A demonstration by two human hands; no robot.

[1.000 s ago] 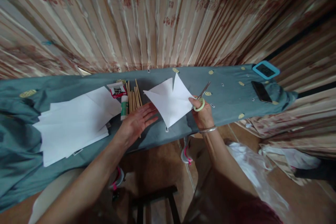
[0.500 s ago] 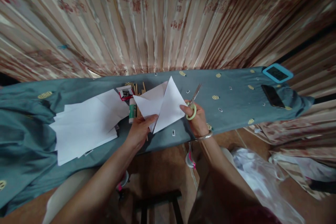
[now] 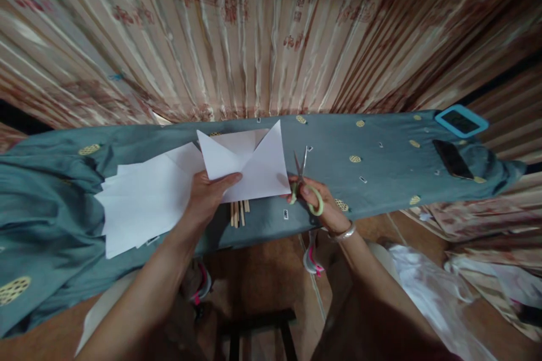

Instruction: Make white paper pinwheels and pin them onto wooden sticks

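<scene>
My left hand [image 3: 210, 192] grips a folded sheet of white paper [image 3: 265, 172] at its lower left, thumb on top. Two pointed flaps of the sheet stand up left and right, with a slit between them. In my right hand [image 3: 315, 197] are scissors [image 3: 301, 169] with pale green handles, blades parted and pointing away from me, just right of the sheet. Their fingers loop through and around the handles. Under the sheet's lower edge stick out several thin wooden sticks [image 3: 240, 214]. A pile of white paper [image 3: 144, 197] lies left of my left hand.
A grey-green cloth [image 3: 330, 135] with pineapple prints covers the narrow table. At its right end lie a black phone [image 3: 452, 159] and a blue-framed device [image 3: 461, 121]. A patterned curtain [image 3: 254, 39] hangs close behind. A plastic bag [image 3: 423, 282] sits below at the right.
The folded sheet has turned and its flaps have spread apart, now covering the glue stick and small box. The scissors' blades have opened, and my right hand has shifted slightly lower.
</scene>
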